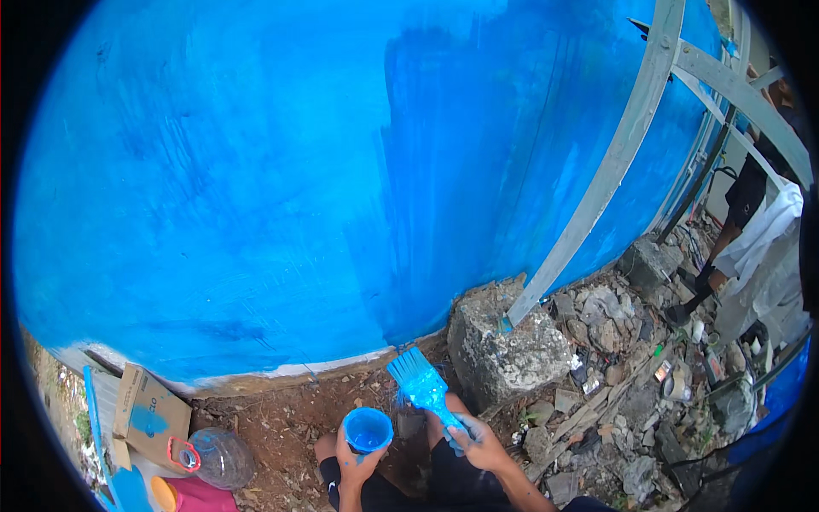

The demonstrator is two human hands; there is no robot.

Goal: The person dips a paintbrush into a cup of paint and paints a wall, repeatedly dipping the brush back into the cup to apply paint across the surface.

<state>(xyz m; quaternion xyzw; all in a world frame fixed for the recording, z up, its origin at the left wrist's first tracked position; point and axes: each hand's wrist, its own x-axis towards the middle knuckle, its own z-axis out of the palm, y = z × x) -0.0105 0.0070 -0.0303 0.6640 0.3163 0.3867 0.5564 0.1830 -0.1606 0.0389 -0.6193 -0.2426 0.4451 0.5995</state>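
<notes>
My left hand (357, 465) is wrapped round a small cup of blue paint (368, 429), held upright in front of my knees. In my right hand (480, 445) is a wide paintbrush (420, 381), its handle gripped and its bristles pointing up and to the left. Blue paint coats the brush, and some is smeared on the right fingers. The bristles are close to the foot of a large wall (256, 213) painted blue. A darker blue patch covers the wall's middle and right, with lighter blue to the left.
A metal ladder or frame leg (597, 205) slants down to a big concrete block (512, 350). Rubble (614, 324) spreads to the right, where another person's leg (712, 273) shows. At lower left are a paint-stained cardboard box (153, 416) and a clear plastic jug (223, 458).
</notes>
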